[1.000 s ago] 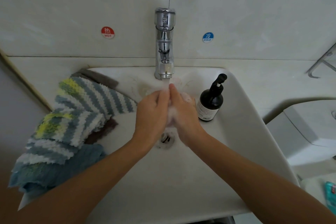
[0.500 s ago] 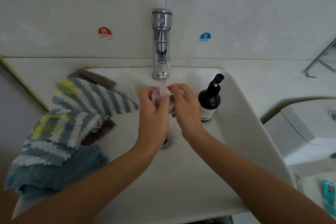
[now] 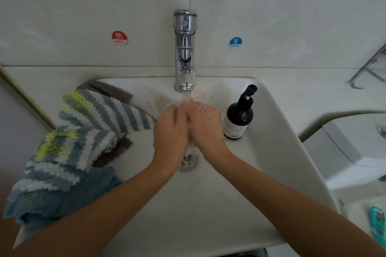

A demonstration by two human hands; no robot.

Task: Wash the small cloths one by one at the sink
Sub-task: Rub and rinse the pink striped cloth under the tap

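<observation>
Chrome tap (image 3: 184, 52) runs onto left hand (image 3: 171, 129) and right hand (image 3: 205, 125), pressed together, curled around a barely visible small cloth; rinsing seems underway, wringing likely next.

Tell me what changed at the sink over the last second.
Half a second ago the hands were apart, holding a small pale cloth up under the tap. Now the left hand and right hand press together lower in the stream, hiding the cloth. Water still runs; the striped cloths and bottle stayed put.
</observation>
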